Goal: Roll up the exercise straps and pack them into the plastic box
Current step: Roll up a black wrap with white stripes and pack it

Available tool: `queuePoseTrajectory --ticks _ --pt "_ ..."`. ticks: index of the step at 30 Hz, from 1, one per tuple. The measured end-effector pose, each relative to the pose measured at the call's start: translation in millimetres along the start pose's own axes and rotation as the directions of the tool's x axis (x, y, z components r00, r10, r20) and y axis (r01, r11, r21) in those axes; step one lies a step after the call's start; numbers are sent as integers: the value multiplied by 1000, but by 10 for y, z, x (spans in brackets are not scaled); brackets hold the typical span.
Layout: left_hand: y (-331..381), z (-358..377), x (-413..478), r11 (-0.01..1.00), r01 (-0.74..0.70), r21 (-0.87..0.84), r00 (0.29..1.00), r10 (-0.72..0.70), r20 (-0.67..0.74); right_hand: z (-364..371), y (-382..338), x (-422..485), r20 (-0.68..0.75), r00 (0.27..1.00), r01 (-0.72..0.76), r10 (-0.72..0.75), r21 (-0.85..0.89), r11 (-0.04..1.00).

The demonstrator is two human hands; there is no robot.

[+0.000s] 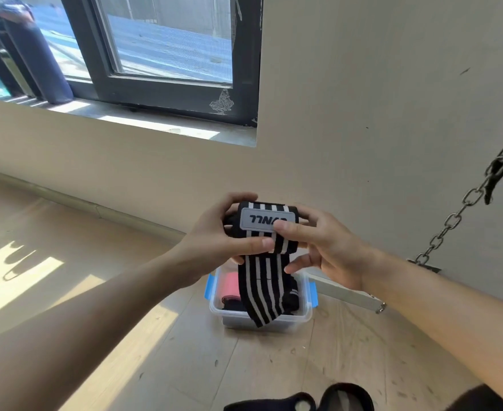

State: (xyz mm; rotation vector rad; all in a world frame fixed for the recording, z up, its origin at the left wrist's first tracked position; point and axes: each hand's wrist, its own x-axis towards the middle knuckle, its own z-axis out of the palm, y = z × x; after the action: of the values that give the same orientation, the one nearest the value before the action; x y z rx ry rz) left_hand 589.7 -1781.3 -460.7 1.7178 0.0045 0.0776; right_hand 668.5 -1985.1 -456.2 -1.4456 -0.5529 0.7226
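Black, white-striped strap [262, 264], likely soft and springy, is being pinched at its rolled end by the left hand [214, 241] and right hand [324, 247], tail dangling over the plastic box [235, 319] on the floor [185, 366].

Head-worn, forward-down, probably standing height.

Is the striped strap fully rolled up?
No, a loose tail of the black and white striped strap hangs down over the clear plastic box.
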Motion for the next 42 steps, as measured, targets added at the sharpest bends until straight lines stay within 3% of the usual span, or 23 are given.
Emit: queuePoseTrajectory --ticks 4,8,16,19,24,28,33,42 --pt "-3 -31 -25 985 169 -26 976 -163 143 -9 -19 -7 -24 998 50 -50 -23 999" --pt "30 2 -43 968 246 -45 951 -232 206 -29 15 10 -81 990 110 -114 -49 993" --pt "17 13 29 972 209 -110 975 -198 98 -54 95 22 -36 980 183 -194 -198 963" --pt "-14 12 32 979 169 -118 985 -163 60 -73 73 24 -30 993 105 -112 -188 976" --pt "-1 17 31 990 68 -126 997 -73 -30 -88 3 -6 97 992 -74 83 -93 993" --pt "-43 37 7 997 26 -74 998 -30 -59 -27 -40 -3 28 990 -140 140 0 990" --pt "-81 42 -20 1000 16 -21 999 -16 -27 -50 -3 -10 22 994 -110 109 64 992" --pt "-44 -34 -4 965 256 -47 950 -243 197 -134 -7 6 -11 999 34 -34 61 998"
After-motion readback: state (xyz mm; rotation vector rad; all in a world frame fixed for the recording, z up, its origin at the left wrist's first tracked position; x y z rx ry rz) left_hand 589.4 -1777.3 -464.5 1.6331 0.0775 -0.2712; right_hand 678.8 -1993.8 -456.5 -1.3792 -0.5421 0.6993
